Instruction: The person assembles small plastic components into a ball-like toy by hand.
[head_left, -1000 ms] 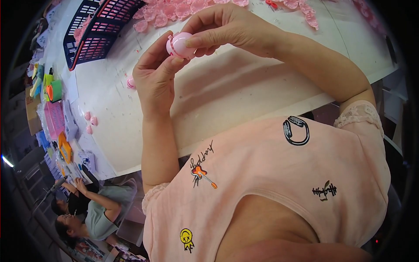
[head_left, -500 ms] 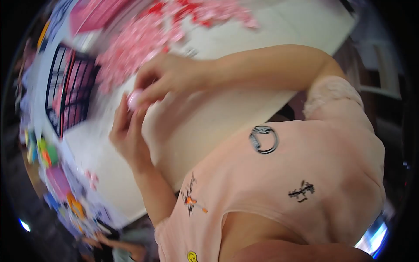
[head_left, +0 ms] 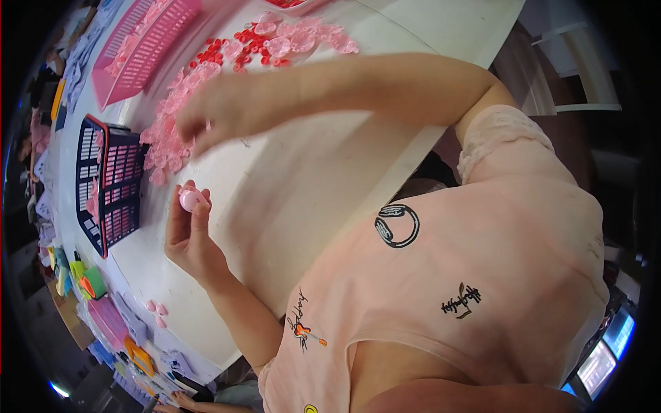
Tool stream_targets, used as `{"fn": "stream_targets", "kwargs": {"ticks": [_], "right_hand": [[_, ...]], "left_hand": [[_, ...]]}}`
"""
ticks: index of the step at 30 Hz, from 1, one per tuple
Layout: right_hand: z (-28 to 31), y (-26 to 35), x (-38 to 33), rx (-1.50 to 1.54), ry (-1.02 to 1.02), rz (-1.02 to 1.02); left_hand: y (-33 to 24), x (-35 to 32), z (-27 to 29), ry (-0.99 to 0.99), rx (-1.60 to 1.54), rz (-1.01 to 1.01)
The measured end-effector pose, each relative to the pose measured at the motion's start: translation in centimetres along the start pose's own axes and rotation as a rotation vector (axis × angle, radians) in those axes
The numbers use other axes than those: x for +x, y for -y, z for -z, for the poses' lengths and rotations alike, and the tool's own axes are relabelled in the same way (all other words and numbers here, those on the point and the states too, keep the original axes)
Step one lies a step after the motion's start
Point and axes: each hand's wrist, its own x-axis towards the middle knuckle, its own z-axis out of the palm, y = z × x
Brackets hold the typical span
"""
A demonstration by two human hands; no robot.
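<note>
A small round pink plastic piece (head_left: 192,200) is pinched between the thumb and fingers of my left hand (head_left: 189,237), raised a little above the white table (head_left: 275,186). My right hand (head_left: 224,110) reaches over the edge of a loose heap of translucent pink plastic parts (head_left: 165,148). Motion smears its fingers, so whether it holds anything does not show. Beyond that hand lie small red rings (head_left: 244,38) mixed with more pink parts.
Left of the heap stands a dark blue basket (head_left: 122,186) with pink pieces inside. A pink basket (head_left: 148,55) sits farther back. Several pink bits (head_left: 158,313) lie near the left table edge. Another person's hand (head_left: 184,403) shows at the bottom left.
My two hands were together at the round pink piece. The right has let go and moved away toward the heap; the left keeps the piece.
</note>
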Motion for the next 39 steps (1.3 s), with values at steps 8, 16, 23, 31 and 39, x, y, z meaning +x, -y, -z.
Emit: {"fn": "stream_targets", "kwargs": {"ticks": [8, 16, 23, 31, 39], "right_hand": [[7.9, 0.1, -4.6, -0.732, 0.128, -0.187], [8.7, -2.8, -5.5, -0.696, 0.093, -0.289], [8.1, -2.3, -5.9, -0.799, 0.103, -0.058], [7.4, -5.4, -4.8, -0.360, 0.025, -0.336], [6.0, -3.0, -4.0, 0.491, 0.210, -0.710]], "left_hand": [[0.3, 0.6, 1.8, 0.048, -0.269, 0.055], [0.4, 0.6, 1.6, 0.185, -0.387, 0.093], [0.3, 0.6, 1.5, 0.192, -0.471, 0.130], [0.2, 0.6, 1.7, 0.216, -0.620, 0.177], [0.5, 0.8, 1.9, 0.257, -0.676, 0.174]]}}
